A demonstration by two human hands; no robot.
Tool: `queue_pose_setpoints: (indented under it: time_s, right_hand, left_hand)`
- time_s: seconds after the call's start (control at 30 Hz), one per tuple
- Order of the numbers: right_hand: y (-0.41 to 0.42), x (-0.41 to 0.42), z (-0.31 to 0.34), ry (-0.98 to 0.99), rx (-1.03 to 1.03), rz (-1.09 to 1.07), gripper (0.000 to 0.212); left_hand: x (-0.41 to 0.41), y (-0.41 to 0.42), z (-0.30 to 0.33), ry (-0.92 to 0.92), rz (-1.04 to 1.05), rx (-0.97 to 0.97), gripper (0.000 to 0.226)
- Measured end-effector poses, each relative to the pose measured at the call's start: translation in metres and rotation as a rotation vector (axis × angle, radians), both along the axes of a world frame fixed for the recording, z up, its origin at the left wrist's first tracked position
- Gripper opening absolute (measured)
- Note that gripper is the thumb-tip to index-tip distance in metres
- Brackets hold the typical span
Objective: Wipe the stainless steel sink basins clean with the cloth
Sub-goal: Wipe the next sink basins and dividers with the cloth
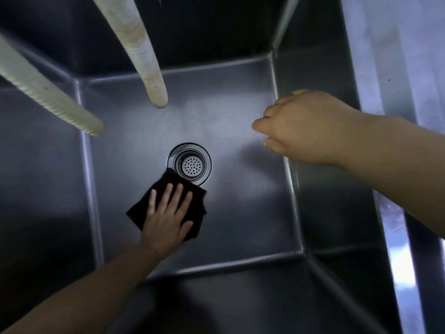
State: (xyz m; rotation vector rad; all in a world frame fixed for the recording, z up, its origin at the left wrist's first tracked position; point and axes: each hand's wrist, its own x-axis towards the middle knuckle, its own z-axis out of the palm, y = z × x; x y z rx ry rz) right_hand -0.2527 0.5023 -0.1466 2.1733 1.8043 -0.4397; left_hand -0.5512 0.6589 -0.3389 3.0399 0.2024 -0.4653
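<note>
Head view, seemingly close, down into sink [240, 213].

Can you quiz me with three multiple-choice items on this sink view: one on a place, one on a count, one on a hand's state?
1. Where does the cloth lie?
A. On the basin floor beside the drain
B. Draped over a hose
C. On the sink rim

2. How many hoses hang into the basin?
A. One
B. Two
C. Four

3. What is the left hand doing?
A. Hanging idle
B. Gripping a hose
C. Pressing flat on the cloth

Answers: 1 A, the dark cloth's corner overlaps the drain edge; 2 B, one hose at left, another hose at centre; 3 C, its straight fingers lie spread on the cloth.
</note>
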Motion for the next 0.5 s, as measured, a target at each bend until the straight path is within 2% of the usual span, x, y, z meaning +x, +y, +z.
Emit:
queue_pose_setpoints:
  time_s: [0.1,0.2,0.37,0.47,0.5]
  right_hand:
    - [0.002,0.012,-0.002,0.014,-0.008,-0.059,0.023]
    - [0.003,0.013,-0.013,-0.001,-0.056,-0.081,0.019]
    - [-0.003,0.014,-0.027,-0.044,-0.111,-0.084,0.016]
    - [0.001,0.013,-0.029,-0.022,-0.168,-0.154,0.022]
    - [0.002,0.014,-0.03,-0.053,-0.107,-0.169,0.021]
  left_hand:
    - [0.021,-0.022,-0.004,-0.021,-0.252,-0.059,0.07]
    - [0.065,-0.047,-0.006,-0.051,-0.366,-0.121,0.071]
    - [0.159,-0.075,-0.011,-0.047,-0.252,-0.132,0.067]
    - [0.217,-0.076,-0.011,-0.037,-0.136,-0.094,0.069]
    - [0.236,-0.072,-0.011,-0.032,-0.104,-0.086,0.073]
